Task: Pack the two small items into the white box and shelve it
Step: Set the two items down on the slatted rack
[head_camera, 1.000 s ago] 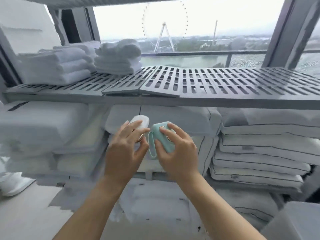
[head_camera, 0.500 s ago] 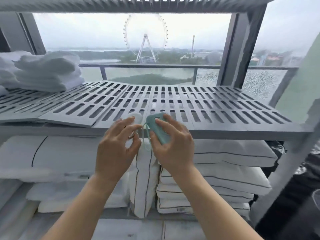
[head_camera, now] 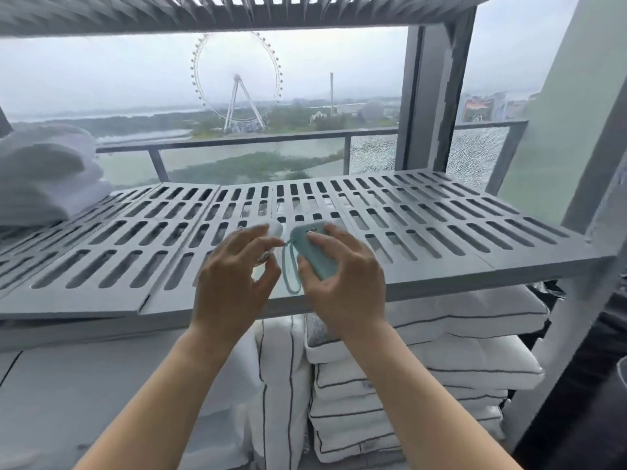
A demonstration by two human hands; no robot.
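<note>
My right hand (head_camera: 342,283) grips a small mint-green case (head_camera: 310,247) whose wrist loop (head_camera: 287,271) hangs down between my hands. My left hand (head_camera: 234,279) holds a small white rounded item (head_camera: 274,228), mostly hidden behind its fingers. Both hands are raised side by side just above the front edge of the grey slatted shelf (head_camera: 407,232). No white box is in view.
Folded white towels (head_camera: 40,174) sit on the shelf's far left. Stacked white pillows with dark piping (head_camera: 424,368) fill the level below. Another slatted shelf (head_camera: 203,11) runs overhead, and a grey upright post (head_camera: 593,137) stands at the right. A window is behind.
My view has swung right and upward, so the shelf now lies under my hands. Both hands keep their items and have risen from the pillow level to shelf height.
</note>
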